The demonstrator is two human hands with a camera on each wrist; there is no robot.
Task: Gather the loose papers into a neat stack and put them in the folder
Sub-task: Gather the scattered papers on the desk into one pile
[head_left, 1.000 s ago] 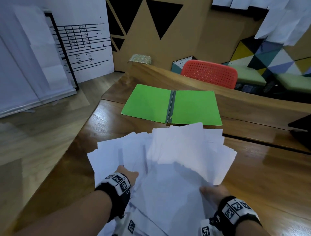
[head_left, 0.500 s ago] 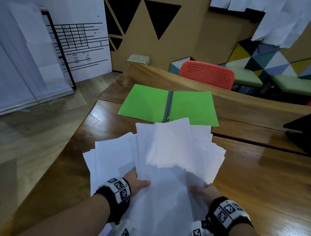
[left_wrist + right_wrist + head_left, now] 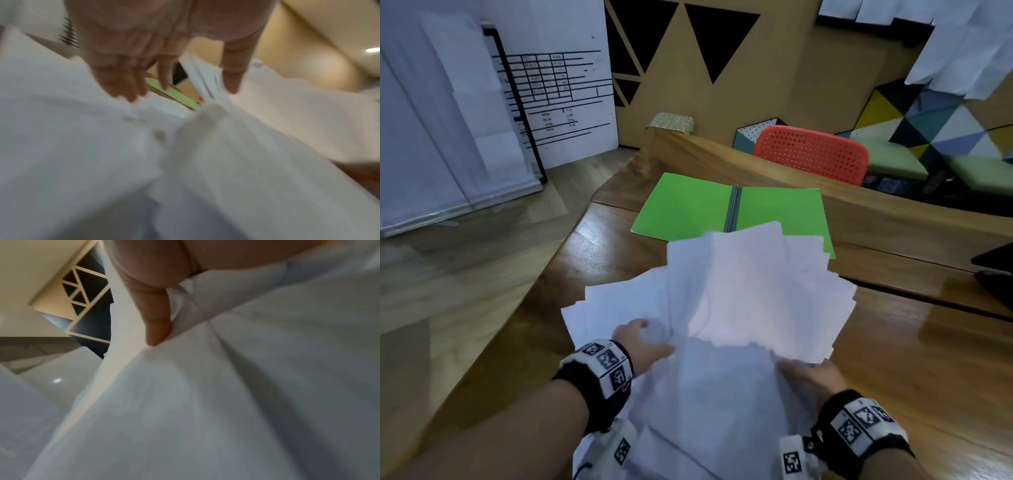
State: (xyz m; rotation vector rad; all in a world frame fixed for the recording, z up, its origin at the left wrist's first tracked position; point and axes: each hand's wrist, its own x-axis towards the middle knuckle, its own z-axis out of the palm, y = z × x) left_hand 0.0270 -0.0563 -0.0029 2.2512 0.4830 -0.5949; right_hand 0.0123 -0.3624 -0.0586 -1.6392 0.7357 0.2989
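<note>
A messy fan of white papers (image 3: 739, 301) lies half lifted over the wooden table (image 3: 928, 377), its far edges overlapping the near edge of an open green folder (image 3: 688, 209). My left hand (image 3: 643, 339) reaches into the left side of the pile. In the blurred left wrist view, a sheaf of papers (image 3: 207, 81) passes between the thumb (image 3: 232, 81) and the spread fingers (image 3: 123, 84), with the folder (image 3: 174, 95) beyond. My right hand (image 3: 808, 373) grips the pile's near right corner. Its thumb (image 3: 156, 324) presses on top of the sheets (image 3: 226, 386).
A red perforated chair (image 3: 811, 154) stands behind the table's raised far ledge. A dark object (image 3: 993, 260) sits at the right edge. A whiteboard (image 3: 551, 102) leans against the wall on the left. Bare wood shows to the right of the papers.
My left hand has slid right and forward into the pile. The sheets have drawn closer together and shifted forward, now covering the folder's near edge. My right hand keeps its hold.
</note>
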